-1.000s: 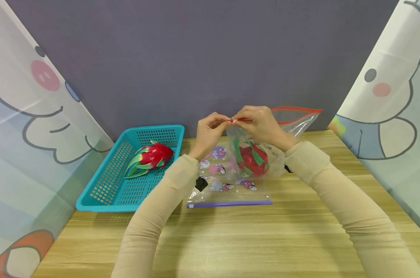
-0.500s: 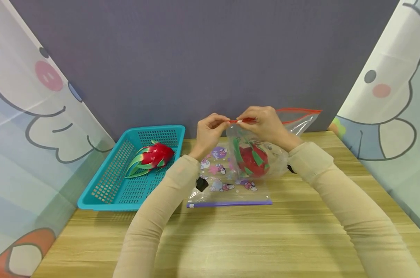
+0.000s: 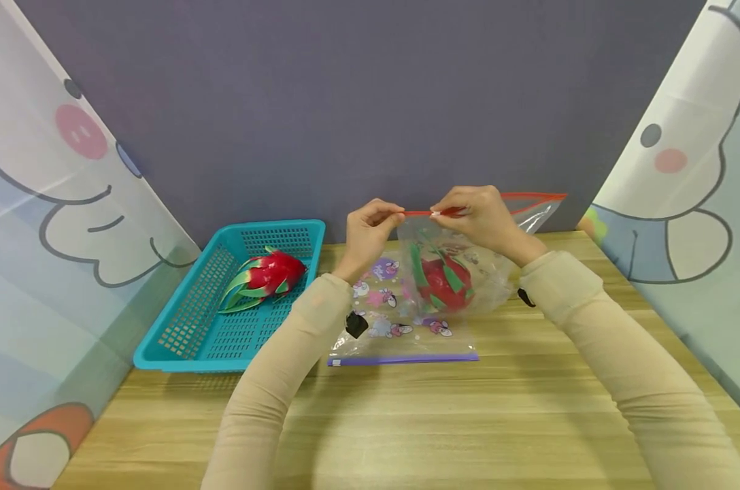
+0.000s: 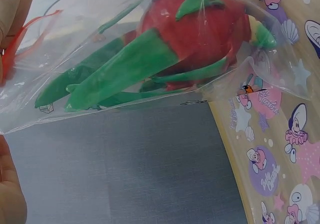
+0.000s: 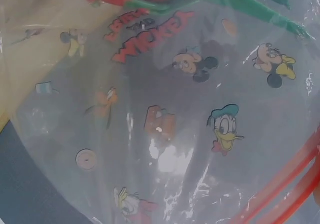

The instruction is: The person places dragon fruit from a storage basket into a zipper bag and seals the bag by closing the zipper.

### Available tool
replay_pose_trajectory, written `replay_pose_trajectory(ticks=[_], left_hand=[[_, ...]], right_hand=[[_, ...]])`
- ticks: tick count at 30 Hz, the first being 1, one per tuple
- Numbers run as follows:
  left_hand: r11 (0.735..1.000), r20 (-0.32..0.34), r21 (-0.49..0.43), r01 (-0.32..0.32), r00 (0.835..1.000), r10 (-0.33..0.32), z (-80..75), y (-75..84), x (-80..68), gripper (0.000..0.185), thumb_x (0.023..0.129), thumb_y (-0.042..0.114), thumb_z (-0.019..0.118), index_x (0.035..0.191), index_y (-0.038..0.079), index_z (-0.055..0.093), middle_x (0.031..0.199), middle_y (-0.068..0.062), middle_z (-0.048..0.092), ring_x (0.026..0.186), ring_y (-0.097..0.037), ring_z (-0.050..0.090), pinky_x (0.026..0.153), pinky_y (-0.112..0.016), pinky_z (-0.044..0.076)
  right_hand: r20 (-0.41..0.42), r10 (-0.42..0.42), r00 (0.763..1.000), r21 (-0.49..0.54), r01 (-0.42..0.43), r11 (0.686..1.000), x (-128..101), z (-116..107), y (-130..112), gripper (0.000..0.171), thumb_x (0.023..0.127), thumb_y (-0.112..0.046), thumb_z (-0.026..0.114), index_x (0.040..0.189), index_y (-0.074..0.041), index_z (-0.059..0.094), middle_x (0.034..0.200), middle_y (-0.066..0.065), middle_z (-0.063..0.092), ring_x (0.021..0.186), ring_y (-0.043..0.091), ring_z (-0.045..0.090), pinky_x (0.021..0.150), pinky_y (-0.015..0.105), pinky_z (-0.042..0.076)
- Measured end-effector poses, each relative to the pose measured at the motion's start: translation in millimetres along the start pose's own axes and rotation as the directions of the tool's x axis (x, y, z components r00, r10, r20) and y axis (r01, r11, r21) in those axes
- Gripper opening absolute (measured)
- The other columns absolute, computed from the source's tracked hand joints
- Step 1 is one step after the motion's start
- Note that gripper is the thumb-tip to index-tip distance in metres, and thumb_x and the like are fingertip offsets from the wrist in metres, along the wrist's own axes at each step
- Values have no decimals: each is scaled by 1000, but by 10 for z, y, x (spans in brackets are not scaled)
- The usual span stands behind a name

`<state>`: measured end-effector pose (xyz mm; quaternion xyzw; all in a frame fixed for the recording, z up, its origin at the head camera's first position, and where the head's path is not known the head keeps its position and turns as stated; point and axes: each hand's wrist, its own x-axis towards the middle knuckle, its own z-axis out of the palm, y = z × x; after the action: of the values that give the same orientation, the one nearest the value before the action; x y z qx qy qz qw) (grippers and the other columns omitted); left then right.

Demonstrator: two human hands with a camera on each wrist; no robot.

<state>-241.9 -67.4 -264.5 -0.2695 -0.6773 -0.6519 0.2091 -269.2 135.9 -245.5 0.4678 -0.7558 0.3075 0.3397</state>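
Observation:
A clear zip bag [image 3: 489, 282] with a red zip hangs upright above the table, a red and green dragon fruit [image 3: 448, 280] inside it. At the bag's left top corner my left hand [image 3: 368, 235] pinches the end of the zip. My right hand [image 3: 483, 216] pinches the white slider [image 3: 435, 214] partway along it. Left of the slider the zip lies flat; to the right the red edges gape. Cartoon prints and the red zip strips [image 5: 295, 184] show in the right wrist view. Green leaves [image 4: 120, 72] of the fruit point towards the zip in the left wrist view.
A second printed bag [image 3: 382, 299] with a purple zip [image 3: 407, 358] lies flat beneath the hands. To the left, a turquoise basket [image 3: 162, 340] holds another dragon fruit [image 3: 275, 273]. A dark grey panel [image 3: 370, 102] stands behind the wooden table [image 3: 437, 422].
My right hand has slid to the right along the zip with the slider, leaving a longer flat stretch of zip between the hands. My left hand has stayed at the corner.

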Motion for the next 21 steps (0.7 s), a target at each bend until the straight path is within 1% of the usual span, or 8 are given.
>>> replay_pose_trajectory(ticks=[2, 6, 9, 14, 21], left_hand=[[1000, 0, 3, -8, 1000, 8, -6, -5, -3, 12, 82, -5, 62, 91, -13, 63, 82, -18, 60, 73, -3, 61, 74, -32, 53], [1000, 0, 5, -24, 1000, 24, -16, -12, -6, 13, 82, -6, 62, 91, -14, 63, 83, -22, 59, 73, -2, 61, 75, -32, 53], [999, -6, 5, -31, 999, 31, -21, -21, -6, 12, 81, -7, 62, 91, -15, 63, 83, -23, 58, 74, -1, 61, 75, -31, 54], [1000, -10, 8, -26, 1000, 26, -37, -33, 0, 12, 81, -8, 62, 91, -15, 63, 83, -23, 59, 73, -2, 61, 75, -29, 54], [1000, -16, 15, -1, 1000, 1, -65, -39, 5, 14, 81, -6, 62, 92, -14, 63, 84, -22, 61, 74, -3, 62, 76, -30, 53]], right_hand=[[0, -3, 1000, -5, 3, 1000, -7, -8, 7, 7, 71, 1, 75, 78, 0, 73, 71, 6, 68, 55, 11, 59, 57, 8, 44], [2, 5, 1000, -8, -5, 1000, -20, -17, 10, 8, 72, 2, 74, 79, 0, 73, 71, 6, 68, 52, 11, 56, 50, 10, 39], [12, 15, 1000, -15, -15, 1000, -31, -22, 12, 7, 73, 2, 74, 80, -1, 73, 71, 6, 68, 52, 10, 55, 49, 10, 38], [29, 31, 999, -39, -30, 999, -44, -45, 21, 7, 73, -1, 74, 80, -1, 73, 72, 5, 68, 56, 10, 59, 57, 8, 43], [30, 40, 999, -78, -38, 996, -70, -96, 41, 7, 73, -2, 75, 79, -2, 73, 72, 5, 68, 57, 11, 60, 59, 5, 43]])
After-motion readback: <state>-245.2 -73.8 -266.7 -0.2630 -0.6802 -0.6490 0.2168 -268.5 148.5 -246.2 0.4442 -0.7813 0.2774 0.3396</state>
